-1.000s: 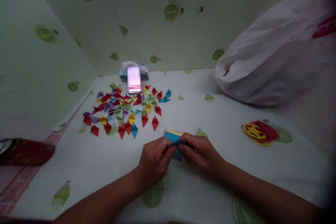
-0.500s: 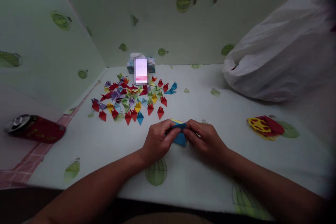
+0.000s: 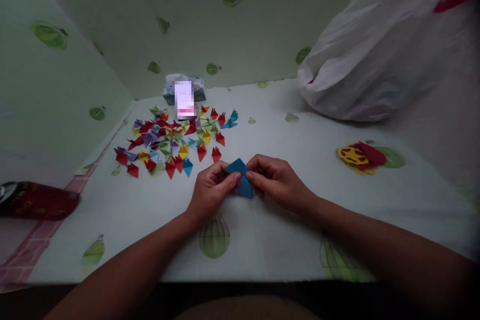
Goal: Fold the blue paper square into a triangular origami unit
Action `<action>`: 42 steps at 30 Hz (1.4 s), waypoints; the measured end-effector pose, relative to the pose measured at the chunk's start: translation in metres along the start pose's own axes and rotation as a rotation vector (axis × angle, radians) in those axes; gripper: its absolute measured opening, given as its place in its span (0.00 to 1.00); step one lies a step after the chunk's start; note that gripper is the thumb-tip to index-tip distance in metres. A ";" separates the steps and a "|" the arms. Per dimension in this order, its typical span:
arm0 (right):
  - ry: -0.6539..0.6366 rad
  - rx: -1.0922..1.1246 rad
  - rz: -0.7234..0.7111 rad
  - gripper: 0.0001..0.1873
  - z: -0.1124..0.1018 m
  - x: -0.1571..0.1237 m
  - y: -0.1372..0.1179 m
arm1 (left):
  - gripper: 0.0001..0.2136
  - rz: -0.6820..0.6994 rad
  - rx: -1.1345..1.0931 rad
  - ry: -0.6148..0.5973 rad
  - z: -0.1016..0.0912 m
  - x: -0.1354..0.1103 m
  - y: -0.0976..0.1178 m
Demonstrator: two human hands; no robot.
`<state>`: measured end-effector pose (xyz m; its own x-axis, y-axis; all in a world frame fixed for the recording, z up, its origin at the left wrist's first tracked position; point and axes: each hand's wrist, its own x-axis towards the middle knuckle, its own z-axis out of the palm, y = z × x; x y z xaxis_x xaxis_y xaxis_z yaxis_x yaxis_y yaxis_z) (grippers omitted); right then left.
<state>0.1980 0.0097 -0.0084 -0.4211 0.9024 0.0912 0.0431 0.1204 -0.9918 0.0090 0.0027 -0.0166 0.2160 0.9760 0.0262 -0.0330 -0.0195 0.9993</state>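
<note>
A small blue sheet of folded paper (image 3: 246, 188) is held between my two hands, just above the table near its middle. My left hand (image 3: 212, 187) pinches its left side, thumb on top. On the right side, my right hand (image 3: 275, 180) grips it with thumb and fingers. The upper part of the paper forms a point at the top. The fingers beneath the paper are partly hidden. Left of my hands lies a spread of small folded paper pieces (image 3: 172, 164) in red, yellow, purple, green and blue.
A lit phone (image 3: 184, 97) leans on a tissue box (image 3: 200, 89) behind the folded pieces. A red can (image 3: 41, 201) lies at the left edge. Red and yellow cut-outs (image 3: 362, 157) lie to the right. A large white plastic bag (image 3: 367, 60) stands at the back right.
The blue paper's upper part now stands up as a point, where before a narrow folded strip and a yellow edge showed. My view has shifted slightly to the right.
</note>
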 end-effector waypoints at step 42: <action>0.171 -0.022 -0.055 0.10 0.006 -0.001 0.009 | 0.11 -0.015 -0.101 0.074 0.006 -0.001 -0.001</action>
<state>0.1933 0.0076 -0.0179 -0.2629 0.9514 0.1606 0.0448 0.1784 -0.9829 0.0152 0.0007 -0.0172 0.1450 0.9894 0.0057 -0.1291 0.0132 0.9915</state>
